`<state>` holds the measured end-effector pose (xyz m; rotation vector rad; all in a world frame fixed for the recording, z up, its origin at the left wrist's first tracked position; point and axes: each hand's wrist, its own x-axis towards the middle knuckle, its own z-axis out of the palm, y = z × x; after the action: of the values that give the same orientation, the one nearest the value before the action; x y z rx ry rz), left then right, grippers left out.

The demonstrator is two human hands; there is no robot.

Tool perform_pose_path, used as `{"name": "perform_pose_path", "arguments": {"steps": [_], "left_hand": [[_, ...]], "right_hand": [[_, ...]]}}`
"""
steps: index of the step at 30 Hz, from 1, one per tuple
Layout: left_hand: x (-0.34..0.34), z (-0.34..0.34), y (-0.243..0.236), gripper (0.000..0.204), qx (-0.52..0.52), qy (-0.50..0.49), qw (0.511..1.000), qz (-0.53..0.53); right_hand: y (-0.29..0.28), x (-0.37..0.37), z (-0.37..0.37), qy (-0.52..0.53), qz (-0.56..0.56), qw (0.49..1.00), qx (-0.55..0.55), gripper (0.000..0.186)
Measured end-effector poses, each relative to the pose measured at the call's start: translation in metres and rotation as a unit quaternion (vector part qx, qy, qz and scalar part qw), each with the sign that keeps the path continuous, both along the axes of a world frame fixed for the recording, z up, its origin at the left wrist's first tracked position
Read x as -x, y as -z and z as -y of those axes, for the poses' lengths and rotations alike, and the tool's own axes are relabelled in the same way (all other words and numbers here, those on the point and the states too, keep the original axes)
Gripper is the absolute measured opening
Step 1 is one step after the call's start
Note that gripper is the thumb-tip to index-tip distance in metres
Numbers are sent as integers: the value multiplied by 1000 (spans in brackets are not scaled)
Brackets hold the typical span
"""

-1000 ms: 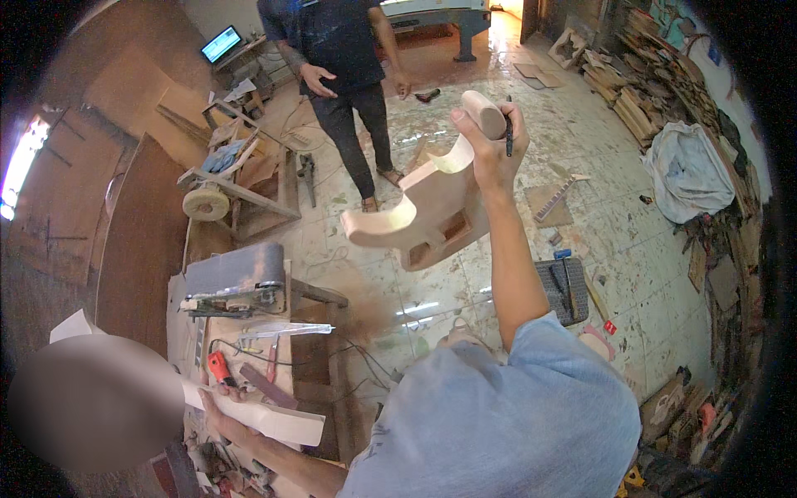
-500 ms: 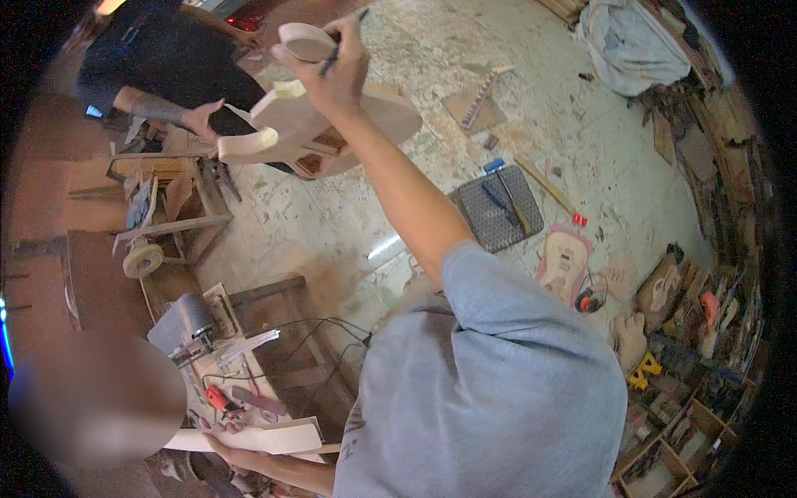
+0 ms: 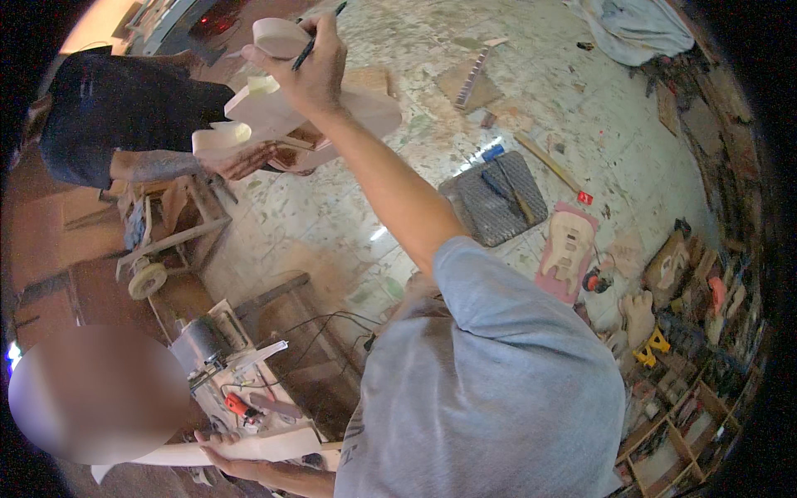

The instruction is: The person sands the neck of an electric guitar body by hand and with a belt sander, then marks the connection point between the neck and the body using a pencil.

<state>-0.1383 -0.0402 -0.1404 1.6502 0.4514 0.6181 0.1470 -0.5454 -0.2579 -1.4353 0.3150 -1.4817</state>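
My right hand (image 3: 309, 70), reaching out to the upper left, is closed around a horn of a pale, unpainted guitar body (image 3: 375, 116). A black pen (image 3: 304, 55) is tucked between its fingers. The body has curved horns and cut-out cavities, partly hidden by my hand and forearm. Under its lower edge is the hand (image 3: 245, 162) of a person in dark clothing (image 3: 141, 104). At the lower left, my left hand (image 3: 220, 458) grips the edge of a long, pale wooden piece (image 3: 278, 443). A blurred patch covers part of that piece.
A workbench holds a red-and-black tool (image 3: 241, 407) and a dark motor (image 3: 206, 342). A wheeled wooden stand (image 3: 178, 245) is at left. On the dusty floor lie a grey mat (image 3: 490, 203) with tools, and another guitar body (image 3: 569, 245). Wooden compartments (image 3: 672, 448) line the right.
My right hand and the guitar body have shifted slightly left in view. The other person's hand has moved from beside the body to beneath its lower edge.
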Motion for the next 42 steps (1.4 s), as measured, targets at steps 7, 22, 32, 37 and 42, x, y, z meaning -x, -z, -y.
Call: {"name": "perform_pose_path", "arguments": {"steps": [7, 22, 32, 37, 42], "left_hand": [[-84, 50, 10, 45, -70, 34, 997, 28], [-146, 107, 57, 31, 328, 36, 930, 160], [-131, 57, 52, 41, 340, 59, 915, 209], [-130, 47, 57, 42, 334, 30, 914, 228], [-126, 50, 57, 39, 306, -27, 926, 218]], "right_hand": [[-3, 2, 34, -85, -103, 991, 4, 48], [-32, 179, -175, -507, -121, 813, 260, 30], [4, 228, -212, -478, -158, 843, 189, 19], [172, 268, -71, -247, -492, 833, 48, 40], [311, 344, 81, -112, -627, 764, 101, 72]]}}
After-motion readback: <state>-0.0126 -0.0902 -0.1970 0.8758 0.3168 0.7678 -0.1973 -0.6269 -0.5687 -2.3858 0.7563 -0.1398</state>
